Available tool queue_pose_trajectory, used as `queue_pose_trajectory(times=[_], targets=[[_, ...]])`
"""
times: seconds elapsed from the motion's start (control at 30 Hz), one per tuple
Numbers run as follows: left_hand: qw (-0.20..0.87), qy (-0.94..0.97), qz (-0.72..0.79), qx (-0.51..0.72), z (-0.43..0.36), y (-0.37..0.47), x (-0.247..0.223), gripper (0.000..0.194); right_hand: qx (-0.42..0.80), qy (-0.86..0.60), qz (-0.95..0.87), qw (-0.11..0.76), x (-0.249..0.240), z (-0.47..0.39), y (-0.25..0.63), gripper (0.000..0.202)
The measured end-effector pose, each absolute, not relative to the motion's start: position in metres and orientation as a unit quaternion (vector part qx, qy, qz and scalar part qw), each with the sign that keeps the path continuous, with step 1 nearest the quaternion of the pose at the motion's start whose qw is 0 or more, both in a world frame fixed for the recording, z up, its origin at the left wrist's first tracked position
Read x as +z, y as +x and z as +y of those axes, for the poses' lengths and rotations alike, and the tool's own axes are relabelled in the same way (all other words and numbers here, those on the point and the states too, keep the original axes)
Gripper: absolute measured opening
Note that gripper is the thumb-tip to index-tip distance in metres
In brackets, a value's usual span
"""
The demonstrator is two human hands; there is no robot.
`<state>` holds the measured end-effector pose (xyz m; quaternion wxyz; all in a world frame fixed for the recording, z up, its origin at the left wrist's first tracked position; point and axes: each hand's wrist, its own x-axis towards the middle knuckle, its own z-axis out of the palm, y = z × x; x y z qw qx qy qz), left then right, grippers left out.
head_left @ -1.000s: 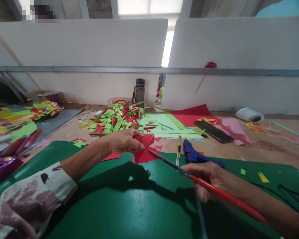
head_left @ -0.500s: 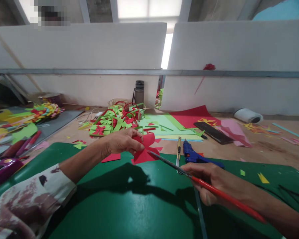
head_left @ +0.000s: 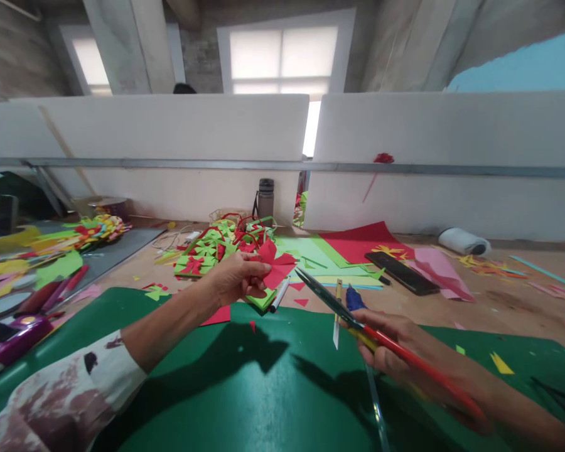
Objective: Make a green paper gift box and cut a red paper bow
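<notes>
A red paper cutout (head_left: 277,269) with petal-like lobes is pinched between the thumb and fingers of my left hand (head_left: 240,276), raised above the green mat (head_left: 179,383). My right hand (head_left: 395,342) grips a pair of scissors (head_left: 327,296) with red handles. The blades point toward the cutout from its right side, slightly parted and just clear of the paper. Beneath my left hand lie green paper pieces (head_left: 262,302) and a white marker (head_left: 279,295). Small red scraps (head_left: 301,302) are scattered nearby.
A utility knife (head_left: 337,314) and a blue glue gun (head_left: 355,299), partly hidden, lie beside my right hand. Farther back are a phone (head_left: 402,273), red paper sheet (head_left: 358,242), a pile of green and red paper flowers (head_left: 202,251) and a bottle (head_left: 265,199). A purple tool (head_left: 16,339) sits left.
The scissors have drawn back from the red cutout, which now sits slightly higher and turned. A red scrap appears on the mat below. The camera has tilted up.
</notes>
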<state>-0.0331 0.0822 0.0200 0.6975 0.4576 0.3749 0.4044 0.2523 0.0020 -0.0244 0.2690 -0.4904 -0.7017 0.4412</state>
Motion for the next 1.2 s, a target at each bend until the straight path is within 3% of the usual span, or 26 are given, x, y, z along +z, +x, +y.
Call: queue_pose_trajectory(times=[0.2, 0.4, 0.57, 1.2], targets=[[0.676, 0.414, 0.387, 0.471, 0.07, -0.025, 0.019, 0.014, 0.478, -0.499, -0.628, 0.359, -0.002, -0.026, 0.219, 0.066], [0.666, 0.37, 0.376, 0.528, 0.057, -0.02, 0.025, 0.008, 0.493, -0.506, -0.639, 0.304, 0.007, -0.028, 0.203, 0.084], [0.66, 0.345, 0.378, 0.55, 0.055, -0.016, 0.026, 0.01, 0.498, -0.452, -0.685, 0.278, -0.018, -0.019, 0.204, 0.07], [0.671, 0.327, 0.397, 0.534, 0.058, -0.005, 0.015, 0.009, 0.462, -0.488, -0.689, 0.271, -0.011, -0.028, 0.193, 0.071]])
